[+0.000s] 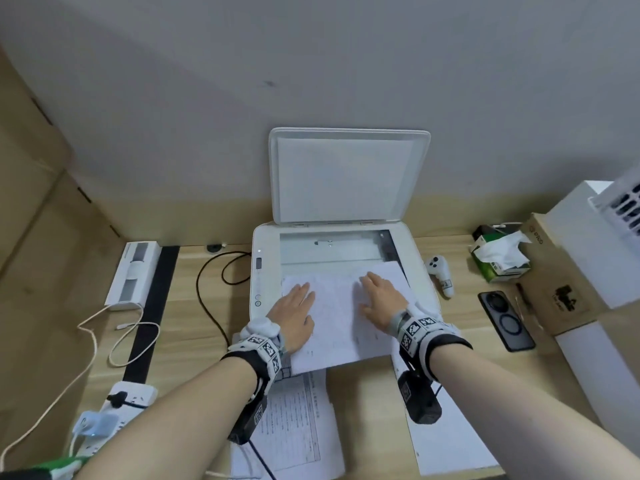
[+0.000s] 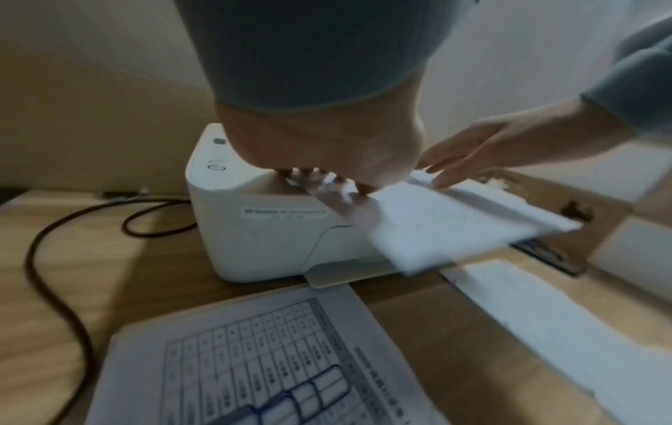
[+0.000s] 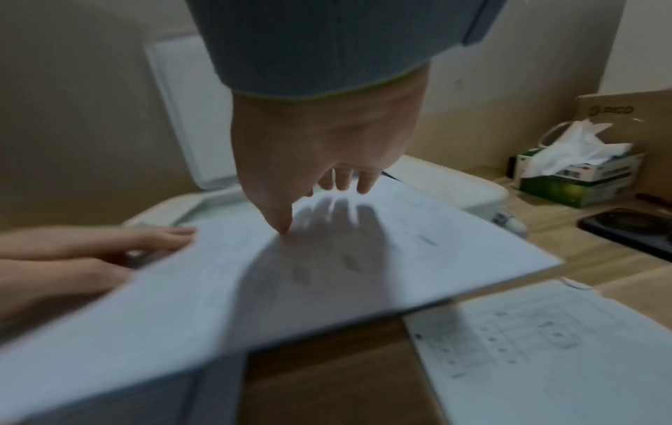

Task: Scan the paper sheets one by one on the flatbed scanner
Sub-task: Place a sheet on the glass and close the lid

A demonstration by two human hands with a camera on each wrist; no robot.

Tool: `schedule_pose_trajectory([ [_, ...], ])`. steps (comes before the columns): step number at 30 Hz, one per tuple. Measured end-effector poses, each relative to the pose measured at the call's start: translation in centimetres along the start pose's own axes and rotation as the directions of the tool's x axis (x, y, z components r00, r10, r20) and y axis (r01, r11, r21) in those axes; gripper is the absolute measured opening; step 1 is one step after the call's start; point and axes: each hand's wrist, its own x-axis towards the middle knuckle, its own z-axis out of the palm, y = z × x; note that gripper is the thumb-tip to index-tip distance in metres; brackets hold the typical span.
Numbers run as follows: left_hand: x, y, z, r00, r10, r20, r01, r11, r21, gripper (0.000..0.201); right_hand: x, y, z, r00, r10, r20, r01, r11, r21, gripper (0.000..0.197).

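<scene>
Paper sheet lies face down and skewed across the front part of the flatbed scanner, its near edge hanging out past the scanner's front over the desk. I have both palms on it: my left hand rests flat on the sheet's left side with fingers straight and close together, and my right hand rests on the right side, fingers stretched forward and slightly spread. In the right wrist view my thumb tip touches the paper while the other fingertips sit further toward the scanner's back. Neither hand grips anything. The scanner lid stands raised against the wall, and a strip of bare glass shows behind the sheet's far edge. On the desk's front edge, a printed sheet with a table lies to the left below my left wrist, and another sheet lies to the right. Toward the desk's right edge I see a black phone, a white controller and a tissue box. A black cable loops left of the scanner.
</scene>
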Motion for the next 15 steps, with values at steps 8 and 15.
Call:
schedule_pose_trajectory([
  [8, 5.5, 1.0, -0.9, 0.986, -0.166, -0.032, 0.169, 0.973, 0.156, 0.064, 4.1, 4.6, 1.4, 0.999, 0.046, 0.011, -0.045, 0.994, -0.101, 0.069],
  [15, 9.7, 0.6, -0.8, 0.957, -0.218, -0.193, 0.255, 0.947, 0.195, 0.065, 9.1, 5.8, 1.3, 0.995, -0.008, -0.096, 0.003, 0.999, -0.043, 0.067],
])
